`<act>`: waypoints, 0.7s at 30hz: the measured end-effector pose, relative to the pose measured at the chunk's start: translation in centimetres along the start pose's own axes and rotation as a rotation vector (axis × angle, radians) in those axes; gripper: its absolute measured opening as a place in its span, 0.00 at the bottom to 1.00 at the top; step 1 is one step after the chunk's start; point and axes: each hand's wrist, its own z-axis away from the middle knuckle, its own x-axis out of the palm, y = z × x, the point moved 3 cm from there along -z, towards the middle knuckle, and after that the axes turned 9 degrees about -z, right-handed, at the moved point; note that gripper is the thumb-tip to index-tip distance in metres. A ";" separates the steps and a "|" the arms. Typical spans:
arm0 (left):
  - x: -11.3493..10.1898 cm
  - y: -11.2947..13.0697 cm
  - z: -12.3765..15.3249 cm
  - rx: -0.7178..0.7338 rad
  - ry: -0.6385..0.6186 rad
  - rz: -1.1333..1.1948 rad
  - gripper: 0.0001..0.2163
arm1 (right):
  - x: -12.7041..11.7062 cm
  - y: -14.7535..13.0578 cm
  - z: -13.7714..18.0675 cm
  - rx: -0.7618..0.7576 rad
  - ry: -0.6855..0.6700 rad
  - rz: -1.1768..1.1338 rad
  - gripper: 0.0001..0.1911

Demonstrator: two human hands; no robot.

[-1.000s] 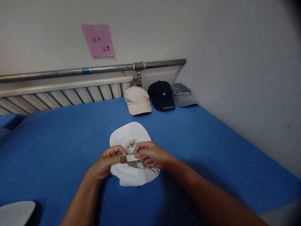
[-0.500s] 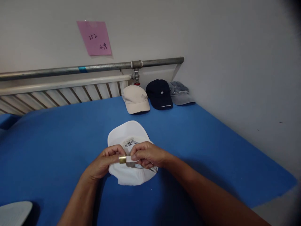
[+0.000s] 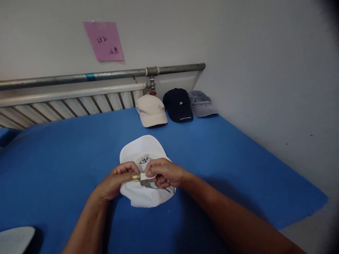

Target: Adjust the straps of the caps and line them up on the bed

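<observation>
A white baseball cap [image 3: 144,145] lies on the blue table with its brim pointing away from me and its inside facing up. Across its back opening runs a white strap [image 3: 143,176] with a brass-coloured buckle [image 3: 136,177]. My left hand [image 3: 115,181] pinches the strap at the buckle, thumb on top. From the other side my right hand [image 3: 165,173] pinches the strap between thumb and forefinger, just right of the buckle. Dark lettering shows inside the cap; my fingers hide part of the strap and the opening.
A beige cap [image 3: 151,112], a navy cap [image 3: 178,105] and a grey cap [image 3: 202,104] stand in a row at the table's far edge. Behind are a radiator [image 3: 87,106] and a metal pipe [image 3: 113,74]. A pale rounded object [image 3: 17,240] shows at lower left.
The whole view has shifted slightly. Both hands keep their pinch on the strap, and the cap lies as before.
</observation>
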 end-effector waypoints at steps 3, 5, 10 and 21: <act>-0.1 0.0 -0.1 0.022 -0.009 0.001 0.11 | 0.1 0.1 -0.1 0.015 -0.003 -0.009 0.05; -0.2 -0.1 -0.1 0.041 -0.030 0.003 0.10 | 0.2 0.2 -0.1 0.027 -0.012 0.018 0.05; -0.2 -0.3 -0.4 0.026 -0.037 0.002 0.09 | 0.5 0.5 -0.4 0.009 -0.019 0.022 0.06; -0.2 0.2 0.0 0.035 0.021 0.041 0.11 | 1.0 -0.5 0.7 -0.143 0.138 0.173 0.04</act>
